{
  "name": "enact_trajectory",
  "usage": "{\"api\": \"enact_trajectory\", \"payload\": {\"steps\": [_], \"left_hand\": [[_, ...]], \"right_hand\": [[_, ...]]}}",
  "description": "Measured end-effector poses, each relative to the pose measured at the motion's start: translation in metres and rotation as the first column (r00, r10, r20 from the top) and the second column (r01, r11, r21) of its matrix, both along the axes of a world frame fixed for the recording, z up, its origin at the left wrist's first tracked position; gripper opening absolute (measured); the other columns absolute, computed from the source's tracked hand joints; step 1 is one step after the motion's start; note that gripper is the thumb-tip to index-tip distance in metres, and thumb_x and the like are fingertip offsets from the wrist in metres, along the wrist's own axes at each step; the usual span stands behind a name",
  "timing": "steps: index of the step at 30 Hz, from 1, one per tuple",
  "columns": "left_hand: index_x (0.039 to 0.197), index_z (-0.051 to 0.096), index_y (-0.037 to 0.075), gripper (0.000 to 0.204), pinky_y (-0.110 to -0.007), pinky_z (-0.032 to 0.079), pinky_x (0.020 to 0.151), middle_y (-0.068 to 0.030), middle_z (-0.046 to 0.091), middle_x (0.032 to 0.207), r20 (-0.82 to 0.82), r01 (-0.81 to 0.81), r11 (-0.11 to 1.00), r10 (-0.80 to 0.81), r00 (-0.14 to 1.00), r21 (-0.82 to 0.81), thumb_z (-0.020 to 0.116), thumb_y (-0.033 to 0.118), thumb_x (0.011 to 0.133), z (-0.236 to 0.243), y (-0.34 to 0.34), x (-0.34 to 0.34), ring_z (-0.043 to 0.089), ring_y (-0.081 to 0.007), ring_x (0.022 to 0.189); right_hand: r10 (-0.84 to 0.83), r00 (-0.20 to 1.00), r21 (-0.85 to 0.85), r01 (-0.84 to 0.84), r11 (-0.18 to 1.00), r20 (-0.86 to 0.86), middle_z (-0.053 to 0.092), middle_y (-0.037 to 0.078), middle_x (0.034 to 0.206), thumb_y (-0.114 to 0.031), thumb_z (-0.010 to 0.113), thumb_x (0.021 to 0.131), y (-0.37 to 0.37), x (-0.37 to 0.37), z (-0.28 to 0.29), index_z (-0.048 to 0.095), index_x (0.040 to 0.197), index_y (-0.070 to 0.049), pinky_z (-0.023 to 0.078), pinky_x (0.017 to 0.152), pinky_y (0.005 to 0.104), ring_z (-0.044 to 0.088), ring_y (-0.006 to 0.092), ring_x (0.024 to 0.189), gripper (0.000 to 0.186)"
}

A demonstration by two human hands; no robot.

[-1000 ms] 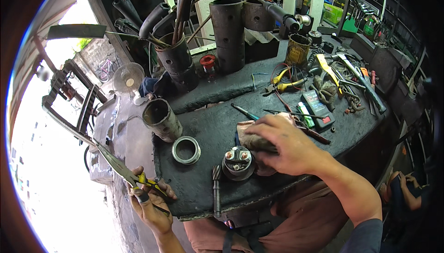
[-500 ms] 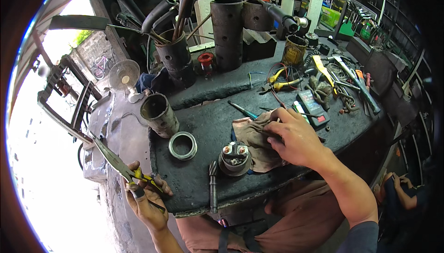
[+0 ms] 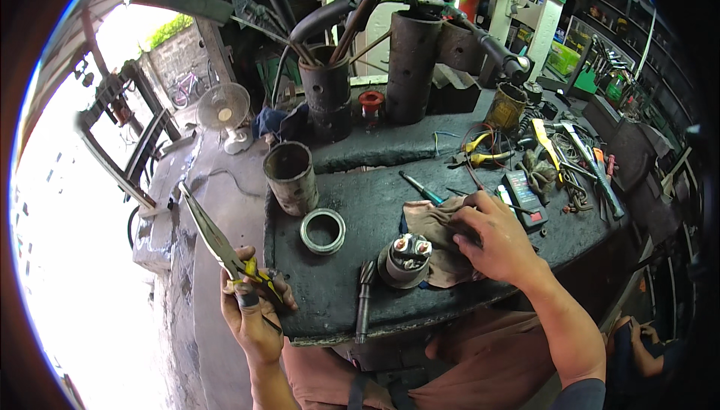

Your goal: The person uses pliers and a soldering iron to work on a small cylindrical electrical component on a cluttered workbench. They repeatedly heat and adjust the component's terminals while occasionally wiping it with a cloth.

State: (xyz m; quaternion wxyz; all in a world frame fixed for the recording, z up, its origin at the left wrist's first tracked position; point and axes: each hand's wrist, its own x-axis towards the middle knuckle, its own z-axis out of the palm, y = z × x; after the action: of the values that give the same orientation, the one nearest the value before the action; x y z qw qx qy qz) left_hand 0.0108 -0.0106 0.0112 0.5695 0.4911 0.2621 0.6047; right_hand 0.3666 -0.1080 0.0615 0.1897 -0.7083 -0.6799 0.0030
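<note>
My left hand [image 3: 251, 312] grips long-nose pliers [image 3: 212, 230] with yellow-and-black handles, jaws pointing up past the bench's left end. My right hand [image 3: 491, 237] rests on a crumpled brown rag [image 3: 442, 260] with fingers curled; whatever is between its fingertips is hidden. Just left of the rag stands a round metal part with two copper studs [image 3: 405, 261]. A splined shaft [image 3: 364, 301] lies beside it, and a steel ring [image 3: 322, 230] sits farther left, in front of an upright metal cylinder [image 3: 291, 185].
The dark workbench [image 3: 352, 189] holds pipe containers of tools [image 3: 325, 103], scattered hand tools [image 3: 570, 148], pliers [image 3: 487, 157] and a meter [image 3: 525, 193]. A fan [image 3: 223, 106] stands behind at left. Another person's arm [image 3: 641, 350] shows low at far right.
The view has shifted, moving the bench rightward in the picture. My right hand has drawn back a little rightward over the rag, fingers more curled. The pliers stay in my left hand.
</note>
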Motion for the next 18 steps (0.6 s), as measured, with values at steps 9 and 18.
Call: {"api": "enact_trajectory", "payload": {"steps": [9, 18], "left_hand": [[0.151, 0.045, 0.002, 0.064, -0.034, 0.054, 0.058, -0.0100, 0.063, 0.097, -0.015, -0.038, 0.999, 0.038, 0.999, -0.021, 0.057, 0.051, 0.112, -0.0019, 0.0012, 0.0004, 0.064, -0.0198, 0.072], [0.153, 0.045, 0.003, 0.063, -0.032, 0.053, 0.059, -0.0106, 0.062, 0.089, -0.024, -0.063, 0.998, 0.063, 0.998, -0.022, 0.054, 0.052, 0.113, -0.0009, 0.0021, 0.0019, 0.062, -0.0182, 0.069]], "right_hand": [[0.020, 0.998, 0.003, -0.020, 1.000, 0.055, 0.062, 0.013, 0.118, -0.021, 0.081, 0.089, -0.0024, 0.0017, -0.0011, 0.072, 0.115, -0.007, 0.050, 0.099, 0.0487, 0.060, 0.0377, 0.114, 0.031], [0.053, 0.996, 0.013, -0.054, 0.998, 0.069, 0.061, 0.013, 0.118, -0.023, 0.081, 0.088, -0.0022, 0.0070, -0.0027, 0.069, 0.114, -0.008, 0.051, 0.095, 0.0481, 0.062, 0.0359, 0.113, 0.033]]}}
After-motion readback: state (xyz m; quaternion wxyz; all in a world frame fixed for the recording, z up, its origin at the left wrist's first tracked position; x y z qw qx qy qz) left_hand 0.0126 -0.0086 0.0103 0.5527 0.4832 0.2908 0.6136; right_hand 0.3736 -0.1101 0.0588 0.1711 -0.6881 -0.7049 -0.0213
